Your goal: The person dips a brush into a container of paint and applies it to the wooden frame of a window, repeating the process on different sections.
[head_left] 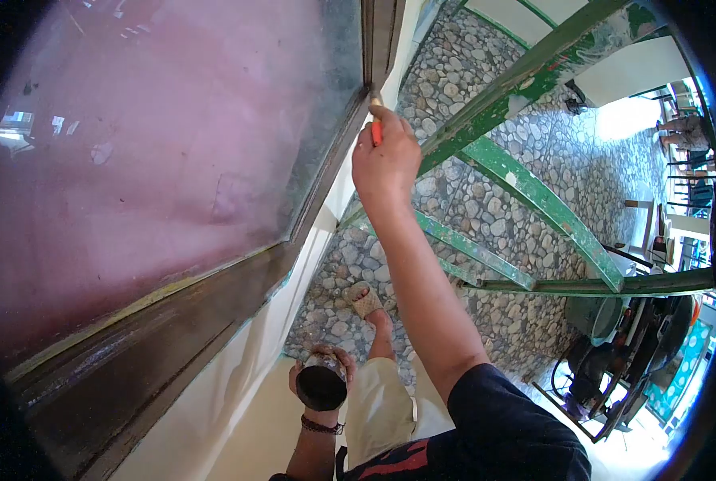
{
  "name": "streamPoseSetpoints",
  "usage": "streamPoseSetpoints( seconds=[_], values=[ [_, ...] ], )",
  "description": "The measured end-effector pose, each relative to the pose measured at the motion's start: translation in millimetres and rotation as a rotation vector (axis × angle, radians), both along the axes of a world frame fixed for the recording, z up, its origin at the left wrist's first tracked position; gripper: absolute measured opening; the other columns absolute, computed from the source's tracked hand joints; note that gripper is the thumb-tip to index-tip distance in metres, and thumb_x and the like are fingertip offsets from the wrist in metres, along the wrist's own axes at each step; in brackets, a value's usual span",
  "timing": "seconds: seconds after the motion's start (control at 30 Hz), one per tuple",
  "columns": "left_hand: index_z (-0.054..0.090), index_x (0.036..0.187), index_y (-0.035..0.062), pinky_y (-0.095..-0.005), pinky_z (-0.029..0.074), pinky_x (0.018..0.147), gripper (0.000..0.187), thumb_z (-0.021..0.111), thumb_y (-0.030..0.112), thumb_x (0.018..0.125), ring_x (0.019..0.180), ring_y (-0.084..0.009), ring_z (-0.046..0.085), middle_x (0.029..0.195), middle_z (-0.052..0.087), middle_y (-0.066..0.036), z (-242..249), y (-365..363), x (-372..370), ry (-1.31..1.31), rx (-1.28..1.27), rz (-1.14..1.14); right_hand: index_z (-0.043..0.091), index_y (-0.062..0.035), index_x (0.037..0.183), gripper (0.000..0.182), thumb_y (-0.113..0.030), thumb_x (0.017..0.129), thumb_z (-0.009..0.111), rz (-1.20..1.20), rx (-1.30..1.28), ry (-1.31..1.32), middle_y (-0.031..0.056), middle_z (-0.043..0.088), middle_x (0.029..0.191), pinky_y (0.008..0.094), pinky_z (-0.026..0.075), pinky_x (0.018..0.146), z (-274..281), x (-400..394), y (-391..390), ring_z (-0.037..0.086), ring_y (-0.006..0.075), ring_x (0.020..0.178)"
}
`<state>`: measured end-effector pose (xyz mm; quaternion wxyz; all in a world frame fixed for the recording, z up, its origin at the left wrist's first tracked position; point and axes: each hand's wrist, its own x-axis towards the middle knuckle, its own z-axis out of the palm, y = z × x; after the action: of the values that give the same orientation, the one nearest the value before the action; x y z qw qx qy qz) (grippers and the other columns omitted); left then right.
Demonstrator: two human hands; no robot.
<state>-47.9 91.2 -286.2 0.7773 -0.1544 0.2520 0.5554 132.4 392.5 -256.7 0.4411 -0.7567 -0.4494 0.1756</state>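
My right hand (388, 156) is stretched up to the window frame, its fingers closed round a paintbrush (376, 133) with an orange handle. The brush's tip meets the inner edge of the dark brown wooden window frame (270, 260), beside the glass pane (173, 136). Low in front of my body, my left hand (345, 362) grips a small round can (322, 388) by its sides. Dark paint-like stuff shows inside the can. A bracelet (323, 426) circles my left wrist.
A worn green ladder (534, 192) stands close to my right arm, over a pebble-patterned floor (486, 72). My sandalled foot (366, 303) is below. A pale wall (238, 401) runs under the frame. Dark wheeled equipment (614, 361) stands at right; another person (685, 132) is far off.
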Motion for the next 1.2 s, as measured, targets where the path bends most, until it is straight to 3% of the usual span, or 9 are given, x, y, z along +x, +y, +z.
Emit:
streamPoseSetpoints(
  seconds=[0.1, 0.3, 0.37, 0.47, 0.53, 0.7, 0.97, 1.03, 1.2],
  values=[
    [0.058, 0.109, 0.0023, -0.0364, 0.049, 0.059, 0.061, 0.048, 0.056, 0.084, 0.076, -0.0337, 0.055, 0.099, 0.058, -0.025, -2, -2, -3, 0.023, -0.016, -0.008, 0.06, -0.0039, 0.113, 0.031, -0.008, 0.083, 0.058, 0.055, -0.093, -0.035, 0.0194, 0.06, 0.101, 0.0459, 0.05, 0.078, -3, -2, -4, 0.061, 0.0397, 0.087],
    [0.058, 0.108, 0.0022, -0.0354, 0.05, 0.057, 0.058, 0.049, 0.055, 0.084, 0.077, -0.0342, 0.056, 0.097, 0.058, -0.023, 6, 1, 5, 0.017, 0.009, -0.019, 0.063, -0.0021, 0.104, 0.021, -0.005, 0.083, 0.064, 0.138, 0.162, 0.13, 0.0183, 0.062, 0.089, 0.0381, 0.051, 0.07, 34, -1, -106, 0.063, 0.0366, 0.081],
    [0.058, 0.107, 0.0018, -0.0354, 0.05, 0.059, 0.058, 0.05, 0.054, 0.084, 0.078, -0.0344, 0.056, 0.097, 0.057, -0.022, 11, -1, 10, 0.029, 0.0, 0.013, 0.063, 0.0004, 0.1, 0.017, -0.003, 0.083, 0.067, 0.276, 0.124, 0.168, 0.0133, 0.064, 0.086, 0.0289, 0.049, 0.062, 35, 13, -151, 0.064, 0.0192, 0.069],
    [0.058, 0.107, 0.0024, -0.035, 0.049, 0.062, 0.058, 0.052, 0.055, 0.083, 0.078, -0.0343, 0.056, 0.097, 0.057, -0.022, 16, -6, 13, 0.088, -0.058, 0.05, 0.063, 0.0015, 0.102, 0.016, -0.004, 0.087, 0.063, 0.349, -0.124, 0.465, 0.0103, 0.066, 0.089, 0.0246, 0.05, 0.058, 9, 45, -225, 0.063, 0.012, 0.07],
    [0.057, 0.108, 0.0038, -0.0349, 0.047, 0.065, 0.058, 0.053, 0.056, 0.084, 0.078, -0.0335, 0.054, 0.097, 0.057, -0.021, 20, -8, 16, 0.093, 0.181, -0.059, 0.063, 0.0021, 0.103, 0.016, -0.005, 0.088, 0.062, 0.353, -0.198, 0.548, 0.0099, 0.066, 0.09, 0.0235, 0.051, 0.058, 3, 69, -256, 0.063, 0.0109, 0.071],
    [0.056, 0.108, 0.0056, -0.0347, 0.049, 0.056, 0.058, 0.051, 0.058, 0.085, 0.076, -0.0325, 0.051, 0.096, 0.057, -0.021, 23, -40, 39, 0.041, 0.136, 0.034, 0.062, 0.0008, 0.107, 0.02, -0.012, 0.092, 0.06, 0.01, -0.485, 1.022, 0.0077, 0.066, 0.087, 0.0258, 0.051, 0.055, -12, 131, -299, 0.064, 0.0128, 0.07],
    [0.053, 0.112, 0.0105, -0.0278, 0.045, 0.041, 0.048, 0.047, 0.054, 0.093, 0.076, -0.0326, 0.05, 0.096, 0.056, -0.022, 24, -94, 87, -0.052, 0.061, 0.205, 0.055, 0.0054, 0.118, 0.033, -0.017, 0.093, 0.059, 0.103, -0.434, 0.932, 0.0125, 0.063, 0.096, 0.0274, 0.053, 0.051, -29, 185, -334, 0.066, 0.0175, 0.074],
    [0.05, 0.117, 0.0075, -0.0255, 0.044, 0.035, 0.033, 0.051, 0.033, 0.096, 0.08, -0.0336, 0.052, 0.104, 0.051, -0.023, 19, -104, 94, -0.033, 0.193, 0.15, 0.055, 0.0056, 0.119, 0.034, -0.017, 0.093, 0.06, 0.099, -0.412, 0.844, 0.0122, 0.063, 0.098, 0.0272, 0.053, 0.053, -29, 193, -336, 0.066, 0.0171, 0.076],
    [0.051, 0.112, 0.0071, -0.0283, 0.047, 0.042, 0.044, 0.05, 0.046, 0.093, 0.079, -0.0325, 0.051, 0.099, 0.054, -0.023, -6, -137, 108, 0.004, 0.212, 0.175, 0.057, 0.0032, 0.114, 0.028, -0.013, 0.092, 0.062, 0.102, -0.193, 0.712, 0.0079, 0.064, 0.09, 0.0261, 0.053, 0.059, -57, 213, -306, 0.063, 0.0135, 0.075]
  ],
)
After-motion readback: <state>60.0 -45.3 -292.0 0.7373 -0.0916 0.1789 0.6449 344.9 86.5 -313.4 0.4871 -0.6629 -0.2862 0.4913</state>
